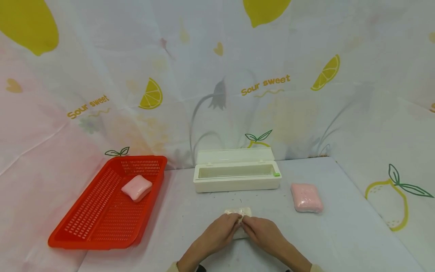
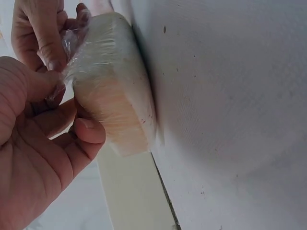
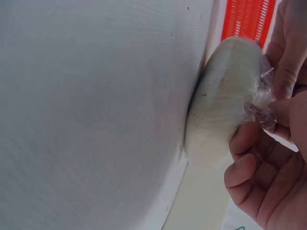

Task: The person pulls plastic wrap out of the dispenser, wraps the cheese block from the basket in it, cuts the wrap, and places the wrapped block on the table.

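A pale block (image 2: 117,91) wrapped in clear cling film sits on the table in front of me, probably a soap or sponge shape, its sides rounded. Bunched film (image 3: 261,112) gathers at the middle of its top. My left hand (image 1: 217,232) pinches this film between thumb and fingers from the left side. From the right, my right hand (image 1: 266,232) pinches the same gathered film, its fingertips close against those of the left. Both hands partly cover the block in the head view.
Behind the block stands a white cling film box (image 1: 238,185), lid raised, a green slider at its right end. A red basket (image 1: 136,238) at the left holds a wrapped pink block (image 1: 137,187). Another wrapped pink block (image 1: 306,197) lies at the right. A printed curtain (image 1: 204,56) hangs behind.
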Available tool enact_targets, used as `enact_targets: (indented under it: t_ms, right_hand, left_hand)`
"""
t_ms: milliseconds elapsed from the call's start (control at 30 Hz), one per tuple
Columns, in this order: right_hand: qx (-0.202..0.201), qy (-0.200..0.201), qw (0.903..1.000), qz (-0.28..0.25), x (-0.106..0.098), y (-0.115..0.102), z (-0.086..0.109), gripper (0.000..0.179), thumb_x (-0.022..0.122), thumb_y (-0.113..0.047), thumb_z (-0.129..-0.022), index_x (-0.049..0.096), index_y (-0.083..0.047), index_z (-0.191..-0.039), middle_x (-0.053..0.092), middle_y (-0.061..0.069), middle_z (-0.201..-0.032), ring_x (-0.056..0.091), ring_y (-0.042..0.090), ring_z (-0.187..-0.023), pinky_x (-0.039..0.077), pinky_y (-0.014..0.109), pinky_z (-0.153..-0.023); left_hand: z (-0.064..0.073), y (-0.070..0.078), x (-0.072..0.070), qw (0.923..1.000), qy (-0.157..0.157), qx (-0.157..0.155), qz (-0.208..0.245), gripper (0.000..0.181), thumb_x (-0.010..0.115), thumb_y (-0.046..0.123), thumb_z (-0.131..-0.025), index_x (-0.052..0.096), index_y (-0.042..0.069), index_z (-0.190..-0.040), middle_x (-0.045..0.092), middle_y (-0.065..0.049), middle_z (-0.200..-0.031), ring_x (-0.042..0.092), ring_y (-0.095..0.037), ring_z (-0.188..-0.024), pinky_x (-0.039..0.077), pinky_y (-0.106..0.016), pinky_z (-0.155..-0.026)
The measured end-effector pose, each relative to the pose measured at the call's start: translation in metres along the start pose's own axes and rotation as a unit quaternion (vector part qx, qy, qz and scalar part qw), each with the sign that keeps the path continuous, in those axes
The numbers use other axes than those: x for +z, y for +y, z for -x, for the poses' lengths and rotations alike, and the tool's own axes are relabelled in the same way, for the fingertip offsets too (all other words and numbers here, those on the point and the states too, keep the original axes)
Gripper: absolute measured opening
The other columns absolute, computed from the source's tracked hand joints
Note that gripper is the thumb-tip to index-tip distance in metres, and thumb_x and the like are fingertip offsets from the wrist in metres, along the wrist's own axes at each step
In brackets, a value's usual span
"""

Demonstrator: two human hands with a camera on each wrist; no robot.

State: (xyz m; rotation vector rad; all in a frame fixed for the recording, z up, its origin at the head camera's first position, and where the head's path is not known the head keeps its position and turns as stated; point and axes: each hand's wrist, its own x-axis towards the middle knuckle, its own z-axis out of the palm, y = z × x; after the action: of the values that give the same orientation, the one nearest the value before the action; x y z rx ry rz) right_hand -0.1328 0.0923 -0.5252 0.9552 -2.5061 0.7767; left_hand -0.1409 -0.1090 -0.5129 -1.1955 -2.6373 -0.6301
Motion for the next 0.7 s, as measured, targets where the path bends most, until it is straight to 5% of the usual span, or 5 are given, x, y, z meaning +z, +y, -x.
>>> enact_targets:
  t_ms: [267, 433, 567, 700]
  right_hand:
    - [0.071, -0.026, 0.9969, -0.021, -0.0007, -0.0017, -0.0049, 0.013, 0.067, -0.017, -0.094, 0.058, -0.019, -0.085, 0.037, -0.020, -0.061, 0.033, -0.004, -0.052, 0.031, 0.017, -0.047]
    - [0.095, -0.031, 0.9949, -0.009, 0.0008, -0.0001, -0.0059, 0.018, 0.072, -0.020, -0.090, 0.056, -0.020, -0.083, 0.040, -0.020, -0.058, 0.033, -0.003, -0.050, 0.030, 0.018, -0.046]
    - [0.085, -0.010, 0.9963, -0.005, 0.0023, 0.0029, -0.0058, 0.019, 0.078, -0.021, -0.085, 0.059, -0.021, -0.086, 0.046, -0.017, -0.066, 0.041, -0.002, -0.058, 0.037, 0.019, -0.049]
    - [0.036, 0.021, 0.9991, 0.009, 0.0017, 0.0082, -0.0066, 0.025, 0.084, -0.021, -0.079, 0.065, -0.021, -0.095, 0.060, -0.008, -0.095, 0.057, 0.008, -0.089, 0.053, 0.028, -0.072]
  left_hand:
    - [-0.0054, 0.0000, 0.0034, 0.9994, 0.008, -0.033, -0.005, 0.011, 0.056, 0.016, -0.101, 0.058, 0.011, -0.111, 0.058, 0.008, -0.089, 0.046, -0.001, -0.075, 0.040, -0.013, -0.063]
    - [-0.0072, -0.0020, 0.0059, 0.9981, 0.034, -0.013, -0.049, 0.011, 0.066, 0.013, -0.095, 0.059, 0.015, -0.103, 0.063, 0.008, -0.092, 0.044, -0.006, -0.076, 0.036, -0.015, -0.064]
    - [-0.0058, -0.0047, 0.0061, 0.9954, 0.058, 0.012, -0.075, 0.013, 0.073, 0.015, -0.089, 0.064, 0.019, -0.098, 0.066, 0.010, -0.099, 0.052, -0.011, -0.095, 0.042, -0.027, -0.077]
    - [-0.0027, -0.0081, 0.0044, 0.9943, 0.060, 0.042, -0.077, 0.007, 0.071, 0.019, -0.091, 0.070, 0.021, -0.098, 0.067, 0.008, -0.106, 0.055, -0.019, -0.114, 0.044, -0.040, -0.090]
